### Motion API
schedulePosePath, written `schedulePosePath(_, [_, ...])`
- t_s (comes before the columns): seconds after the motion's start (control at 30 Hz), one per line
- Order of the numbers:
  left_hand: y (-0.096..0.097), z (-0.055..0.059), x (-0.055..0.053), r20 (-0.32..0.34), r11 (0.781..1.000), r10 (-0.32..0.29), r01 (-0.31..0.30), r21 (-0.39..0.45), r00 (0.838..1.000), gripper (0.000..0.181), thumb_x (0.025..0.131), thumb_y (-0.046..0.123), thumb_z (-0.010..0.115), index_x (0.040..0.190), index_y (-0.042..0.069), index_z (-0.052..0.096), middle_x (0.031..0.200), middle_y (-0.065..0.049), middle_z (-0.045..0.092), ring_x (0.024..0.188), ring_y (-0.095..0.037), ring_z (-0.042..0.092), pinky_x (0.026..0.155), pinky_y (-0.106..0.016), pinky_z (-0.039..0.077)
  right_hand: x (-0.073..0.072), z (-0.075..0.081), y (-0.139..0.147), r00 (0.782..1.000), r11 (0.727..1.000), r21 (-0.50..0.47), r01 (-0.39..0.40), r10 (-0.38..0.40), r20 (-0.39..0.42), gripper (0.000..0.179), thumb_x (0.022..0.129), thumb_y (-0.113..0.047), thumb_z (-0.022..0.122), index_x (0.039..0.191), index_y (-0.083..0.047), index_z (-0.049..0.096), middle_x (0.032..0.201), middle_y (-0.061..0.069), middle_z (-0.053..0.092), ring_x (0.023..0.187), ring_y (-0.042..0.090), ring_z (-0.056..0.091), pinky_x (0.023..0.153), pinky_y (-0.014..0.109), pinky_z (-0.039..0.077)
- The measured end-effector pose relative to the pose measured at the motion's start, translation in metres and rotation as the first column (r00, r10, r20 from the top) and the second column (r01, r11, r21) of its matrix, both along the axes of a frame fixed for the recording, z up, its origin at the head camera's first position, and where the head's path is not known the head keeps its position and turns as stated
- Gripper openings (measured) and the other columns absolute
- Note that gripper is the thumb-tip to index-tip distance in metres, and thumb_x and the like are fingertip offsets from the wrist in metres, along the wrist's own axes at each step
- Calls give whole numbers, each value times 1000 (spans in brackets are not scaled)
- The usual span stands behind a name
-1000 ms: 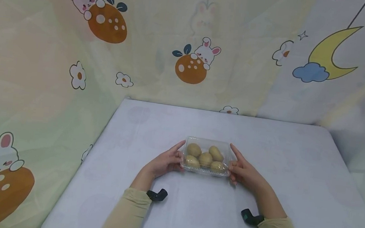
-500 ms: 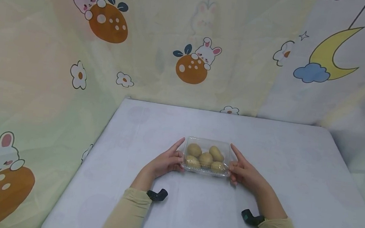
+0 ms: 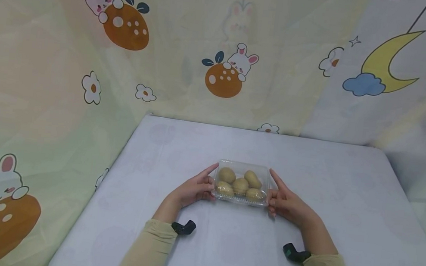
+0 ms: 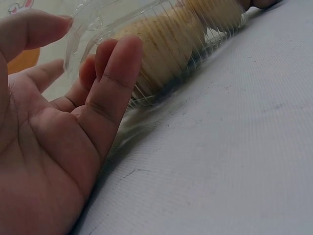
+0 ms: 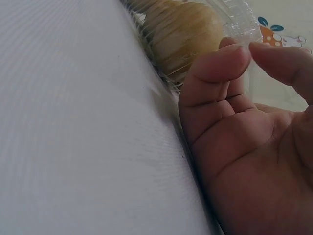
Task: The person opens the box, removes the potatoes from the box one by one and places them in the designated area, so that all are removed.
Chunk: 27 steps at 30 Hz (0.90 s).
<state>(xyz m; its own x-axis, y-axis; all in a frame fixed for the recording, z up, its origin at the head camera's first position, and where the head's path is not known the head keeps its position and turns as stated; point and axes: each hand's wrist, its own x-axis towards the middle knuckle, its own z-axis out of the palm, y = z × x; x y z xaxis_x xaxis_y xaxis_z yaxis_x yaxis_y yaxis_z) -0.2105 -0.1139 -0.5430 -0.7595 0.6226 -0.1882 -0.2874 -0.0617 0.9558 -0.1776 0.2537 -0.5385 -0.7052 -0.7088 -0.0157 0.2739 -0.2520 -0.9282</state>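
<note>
A clear plastic clamshell box (image 3: 244,165) sits on the table, its lid down over several yellow-brown potatoes (image 3: 240,186). My left hand (image 3: 191,189) holds its left end, the index finger stretched along the side toward the back corner. In the left wrist view the thumb (image 4: 41,30) meets the plastic edge and the other fingers bend in against the lower wall. At the right end, my right hand (image 3: 291,205) holds the box in mirrored fashion. The right wrist view has the thumb (image 5: 281,61) at the rim with curled fingers beside the wall; the exact contact is partly hidden.
A white cloth covers the table (image 3: 236,248). Behind and to the sides hang curtains (image 3: 185,26) printed with rabbits, flowers and a moon. A small black device (image 3: 183,227) is worn on the left wrist, another black device (image 3: 295,253) on the right.
The box and potatoes keep their place. My right hand and forearm have shifted very slightly to the right, and my left index fingertip has moved a little along the box's side.
</note>
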Motion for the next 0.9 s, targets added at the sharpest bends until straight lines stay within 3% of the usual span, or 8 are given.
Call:
schedulePosePath(0.23, [0,-1,0,-3,1000,-4,4,7,1000,74,97,3,55,151,46,28,97,-2,53,86,-20,63,85,-38,59,0,0,1,1000,1000,17,-5,5,-1,98,97,11,44,155,-35,-21,94,0,62,74,9,59,66,25,56])
schedulePosePath(0.53, [0,1,0,-27,1000,-20,20,-10,999,77,97,5,55,159,33,17,99,-3,53,87,-20,64,85,-38,59,2,0,-1,998,998,48,35,-37,43,101,96,12,46,155,-41,-16,89,-2,61,70,8,57,63,23,54])
schedulePosePath(0.9, [-1,0,0,-50,1000,-27,26,-15,998,82,95,5,58,159,29,14,98,-2,52,87,-17,64,85,-38,59,4,4,-4,997,998,42,55,-58,51,101,95,12,46,155,-41,-15,83,-2,62,63,9,56,56,20,49])
